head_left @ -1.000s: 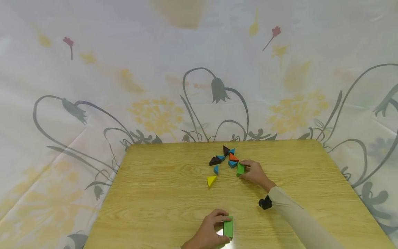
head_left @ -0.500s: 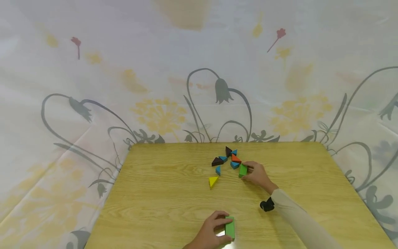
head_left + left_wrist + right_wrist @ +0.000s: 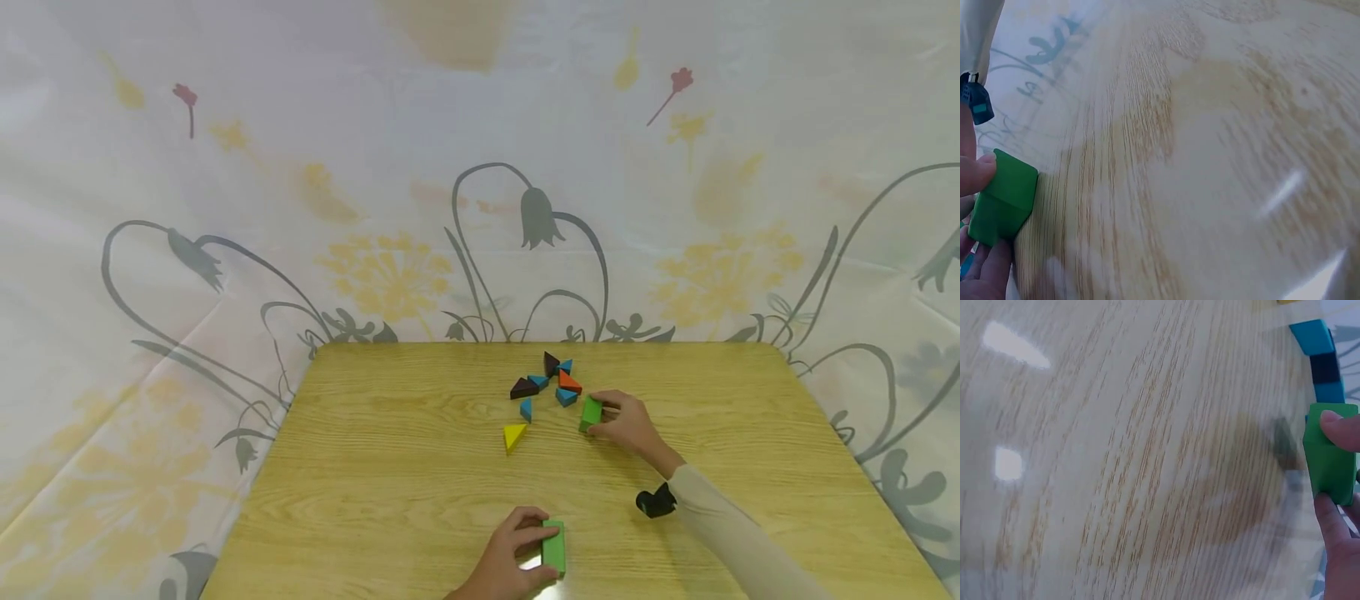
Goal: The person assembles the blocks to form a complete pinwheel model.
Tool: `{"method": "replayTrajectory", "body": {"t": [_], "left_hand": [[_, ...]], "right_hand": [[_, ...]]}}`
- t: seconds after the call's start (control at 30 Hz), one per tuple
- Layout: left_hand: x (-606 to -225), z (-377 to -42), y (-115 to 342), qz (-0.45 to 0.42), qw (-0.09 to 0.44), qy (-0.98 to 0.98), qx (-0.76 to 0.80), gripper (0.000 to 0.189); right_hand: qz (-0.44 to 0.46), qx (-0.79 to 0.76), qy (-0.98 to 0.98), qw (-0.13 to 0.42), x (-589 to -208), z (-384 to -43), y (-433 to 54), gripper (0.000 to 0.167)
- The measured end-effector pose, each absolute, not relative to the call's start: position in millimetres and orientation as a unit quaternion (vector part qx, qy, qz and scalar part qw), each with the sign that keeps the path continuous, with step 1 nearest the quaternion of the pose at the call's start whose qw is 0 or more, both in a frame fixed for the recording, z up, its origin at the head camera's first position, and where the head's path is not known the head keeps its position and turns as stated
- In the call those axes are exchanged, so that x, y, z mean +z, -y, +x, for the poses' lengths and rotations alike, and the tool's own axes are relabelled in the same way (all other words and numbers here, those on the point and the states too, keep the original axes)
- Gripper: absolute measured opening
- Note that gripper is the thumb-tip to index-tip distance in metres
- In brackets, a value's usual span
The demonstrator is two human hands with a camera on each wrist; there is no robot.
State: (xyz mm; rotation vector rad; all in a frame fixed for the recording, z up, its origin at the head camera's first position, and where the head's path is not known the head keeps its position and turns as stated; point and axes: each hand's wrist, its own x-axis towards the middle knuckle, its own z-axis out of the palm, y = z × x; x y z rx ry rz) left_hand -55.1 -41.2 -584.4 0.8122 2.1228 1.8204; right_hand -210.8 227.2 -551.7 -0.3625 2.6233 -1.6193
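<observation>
Left hand (image 3: 504,554): Since its thumb and fingers press on opposite ends of the near green block (image 3: 554,550), we judge that this grip keeps the piece steady while leaving its top largely uncovered.
Near green block: we see it lying lengthways, apparently down on the wooden tabletop (image 3: 375,467).
Right wrist: we make out a black camera (image 3: 656,502) beside the pale sleeve (image 3: 727,525), probably strapped there to face that hand's work.
Right hand (image 3: 630,425): it pinches the far green block (image 3: 592,412) between thumb and fingertips from the right side, which likely keeps the palm off neighbouring pieces; whether this block touches the wood we cannot tell.
Yellow triangular block (image 3: 513,437): it lies loose, left of the right hand.
Cluster: we count four blue triangular blocks (image 3: 566,397), two dark triangular blocks (image 3: 523,388) and one orange-red triangular block (image 3: 569,382), mostly close together.
Floral sheet (image 3: 390,150): it rises behind the far table edge, perhaps as a backdrop.
</observation>
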Motion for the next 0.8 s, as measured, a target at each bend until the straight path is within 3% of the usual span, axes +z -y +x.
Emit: {"method": "replayTrajectory", "body": {"t": [0.23,0.6,0.8], "left_hand": [[-587,-51,40,0.264,0.099,-0.713,0.642,0.047],[-586,-51,39,0.223,0.132,-0.689,0.677,0.047],[-586,-50,37,0.224,0.120,-0.686,0.682,0.047]], "right_hand": [[-0.126,-0.537,-0.834,0.020,-546,-204,-225,0.059],[-0.164,-0.561,-0.811,0.033,-529,-189,-216,0.060],[-0.177,-0.559,-0.809,0.027,-524,-182,-212,0.060]]}}
